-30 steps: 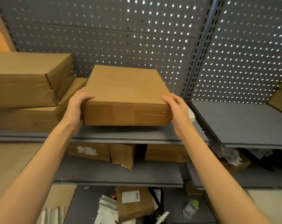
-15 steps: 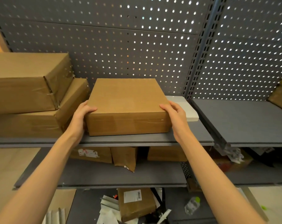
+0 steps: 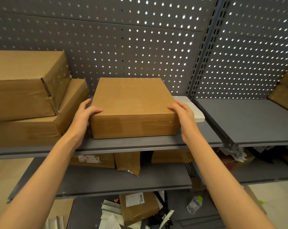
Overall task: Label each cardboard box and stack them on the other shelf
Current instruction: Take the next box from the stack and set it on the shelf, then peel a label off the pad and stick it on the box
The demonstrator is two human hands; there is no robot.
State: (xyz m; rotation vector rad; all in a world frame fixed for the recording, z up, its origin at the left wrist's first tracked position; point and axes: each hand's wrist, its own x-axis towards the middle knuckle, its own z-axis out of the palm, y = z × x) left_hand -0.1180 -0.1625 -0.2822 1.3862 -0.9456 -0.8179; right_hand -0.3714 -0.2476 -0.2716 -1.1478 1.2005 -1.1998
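the step in hand looks like setting a cardboard box (image 3: 133,106) onto the upper shelf (image 3: 140,143), beside the two stacked boxes (image 3: 29,100) at the left. the box sits flat on the shelf board, its near face close to the shelf's front edge and its far side near the perforated back panel (image 3: 123,47). no label shows on its top or near face, so whether the labelling of this one is done cannot be told from here.

the left hand (image 3: 83,115) grasps the box's near left corner, thumb curled over the top edge and fingers along the left side. the right hand (image 3: 183,114) holds the near right corner in the same way, fingers lying over the top edge and palm against the side. the box lies squarely between the two hands, at arm's reach ahead of the person.

a white flat piece (image 3: 191,108) lies on the shelf just behind the right hand, touching or nearly touching the box's right side.

the next move probably calls for letting go with both hands, or a small push to square the box against its neighbours, taking care not to pinch the left fingers between the boxes.
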